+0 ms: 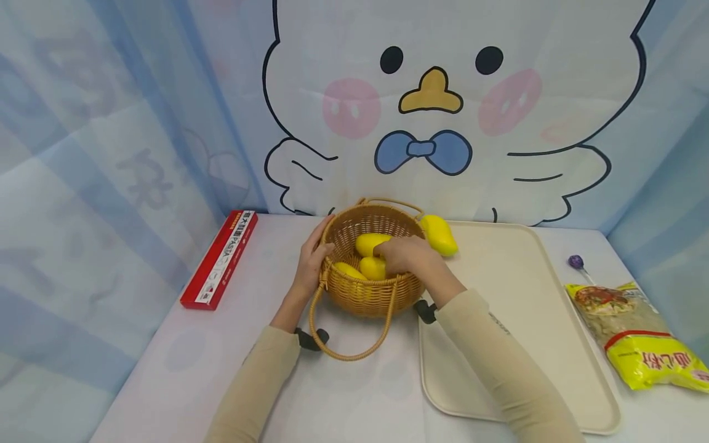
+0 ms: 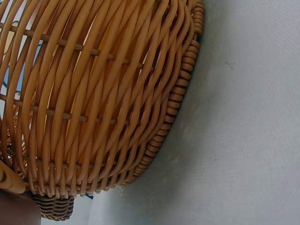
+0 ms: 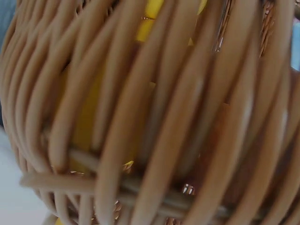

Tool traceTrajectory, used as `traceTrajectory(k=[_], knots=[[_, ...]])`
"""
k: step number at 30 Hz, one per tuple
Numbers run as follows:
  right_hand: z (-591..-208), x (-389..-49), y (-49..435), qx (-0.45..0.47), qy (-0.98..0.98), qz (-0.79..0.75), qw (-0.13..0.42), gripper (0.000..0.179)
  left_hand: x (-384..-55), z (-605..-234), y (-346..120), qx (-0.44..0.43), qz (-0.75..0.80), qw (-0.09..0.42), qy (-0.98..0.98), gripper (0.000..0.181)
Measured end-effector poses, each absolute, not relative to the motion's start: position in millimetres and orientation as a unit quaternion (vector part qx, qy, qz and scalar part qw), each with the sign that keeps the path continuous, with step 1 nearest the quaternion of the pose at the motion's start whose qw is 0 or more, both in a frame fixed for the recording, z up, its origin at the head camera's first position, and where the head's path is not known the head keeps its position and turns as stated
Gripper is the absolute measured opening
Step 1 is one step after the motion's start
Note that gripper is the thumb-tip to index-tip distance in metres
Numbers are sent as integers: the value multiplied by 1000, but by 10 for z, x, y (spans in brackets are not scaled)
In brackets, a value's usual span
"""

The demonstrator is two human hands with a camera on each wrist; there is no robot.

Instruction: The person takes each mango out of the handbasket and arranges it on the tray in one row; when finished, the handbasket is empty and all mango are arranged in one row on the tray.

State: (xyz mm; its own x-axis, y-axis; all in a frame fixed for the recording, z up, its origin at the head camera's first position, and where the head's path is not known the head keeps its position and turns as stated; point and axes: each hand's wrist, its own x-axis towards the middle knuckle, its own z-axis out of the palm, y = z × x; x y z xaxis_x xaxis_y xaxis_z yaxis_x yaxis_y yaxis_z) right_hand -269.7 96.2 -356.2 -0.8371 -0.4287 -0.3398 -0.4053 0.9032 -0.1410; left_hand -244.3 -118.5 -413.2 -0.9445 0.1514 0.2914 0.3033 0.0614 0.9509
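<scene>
A round wicker basket [image 1: 365,301] with loop handles holds several yellow mangoes [image 1: 348,271]. My left hand [image 1: 311,261] grips its left rim, thumb near the inside edge. My right hand [image 1: 407,253] reaches over the near right rim into the basket, fingers against a mango [image 1: 371,243]; I cannot tell whether they close round it. Basket weave [image 2: 103,93] fills much of the left wrist view. Through the weave [image 3: 164,122] in the right wrist view, yellow patches show. Another mango [image 1: 439,235] lies outside, at the basket's right.
Right of the basket lies a beige tray [image 1: 532,332], its far left corner beside the outer mango. A red pasta box [image 1: 220,259] is at the left. On the far right are a purple lollipop [image 1: 576,262] and a yellow noodle bag [image 1: 637,335]. A printed curtain [image 1: 421,184] hangs behind the table.
</scene>
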Motion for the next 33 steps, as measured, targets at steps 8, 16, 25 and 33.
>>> traceTrajectory(k=[8,16,25,33], knots=[[-3567,-2691,971,-214,958,-50,185,45,-2437,-4110,-1172,-156,-663,56,-730,63],[-3615,-2719,1007,-226,958,-95,146,56,-2453,-4125,-1158,-162,-655,58,-735,61],[-3612,-2744,1000,-243,956,-135,89,64,-2441,-4108,-1159,-162,-654,66,-736,60],[-3605,-2768,1014,-246,947,-201,46,71,-2431,-4103,-1167,-158,-654,67,-737,60]])
